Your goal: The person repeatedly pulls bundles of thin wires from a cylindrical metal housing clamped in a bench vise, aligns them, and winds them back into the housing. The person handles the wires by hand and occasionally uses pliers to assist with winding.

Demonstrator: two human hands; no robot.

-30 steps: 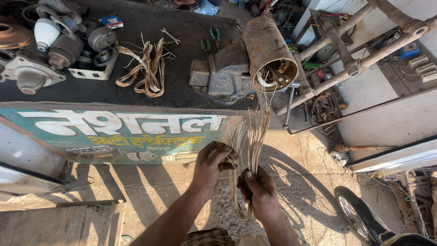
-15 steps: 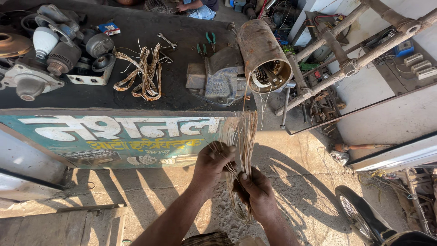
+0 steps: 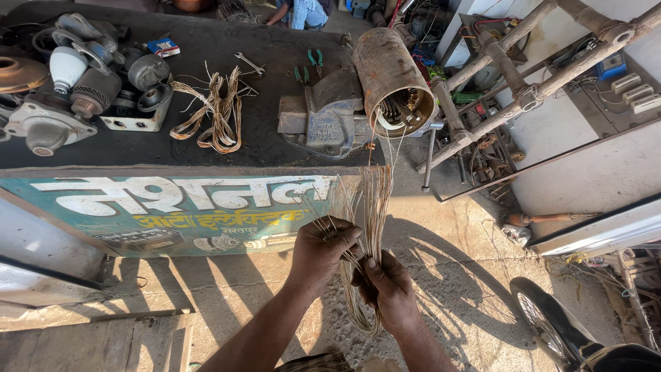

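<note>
left hand (image 3: 322, 251) closed in a fist around a bundle of thin copper wire (image 3: 365, 227), knuckles up, forearm coming in from the near edge. right hand (image 3: 387, 293) just beside it and lower, fingers curled and pinching the same strands, thumb pressed on top. bundle hangs as a long loop below both hands over the sandy concrete floor (image 3: 447, 275); its upper strands fan out stiff and straight, and a few run up into the open end of a rusty cylindrical motor housing (image 3: 392, 79).

housing sits clamped in a grey bench vise (image 3: 323, 117) at the near right edge of a dark workbench (image 3: 261, 41). painted sign panel (image 3: 172, 213) fronts the bench: long rectangle, teal ground, large white lettering above smaller yellow lettering. small blue and red box (image 3: 164, 47) lies far on the bench top.

left of the vise, more looped copper wire coils (image 3: 217, 110), kinked and dull. far left, a heap of grey cast motor parts (image 3: 76, 83). green-handled pliers (image 3: 308, 65) and a spanner (image 3: 249, 64) lie behind the vise. lower right, a tyre (image 3: 544, 324).
</note>
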